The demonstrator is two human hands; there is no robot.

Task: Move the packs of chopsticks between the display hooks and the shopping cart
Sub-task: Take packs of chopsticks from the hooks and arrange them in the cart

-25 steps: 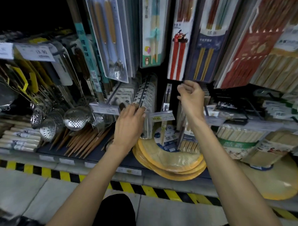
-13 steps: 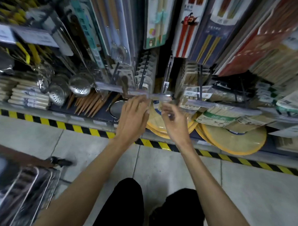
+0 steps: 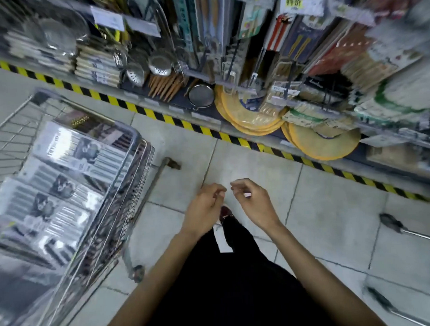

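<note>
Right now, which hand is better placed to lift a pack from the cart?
Probably the left hand: it holds nothing and is nearer the shopping cart, whose packs lie on its side.

A yellow-and-black hazard stripe (image 3: 158, 117) edges the shelf base above a pale grey tiled floor (image 3: 332, 207) lined with dark grout. In the silver wire-grid shopping cart (image 3: 127, 202), the packs of chopsticks (image 3: 70, 153) show black, white and grey stripes. The round mats (image 3: 330, 146) are straw-yellow, the hanging packs (image 3: 339, 51) red, and one bundle (image 3: 302, 111) is green-banded. Perforated skimmers (image 3: 160, 66) gleam silver beside orange-brown wooden handles (image 3: 166, 87). The person's trousers (image 3: 226, 296) are black.
</note>
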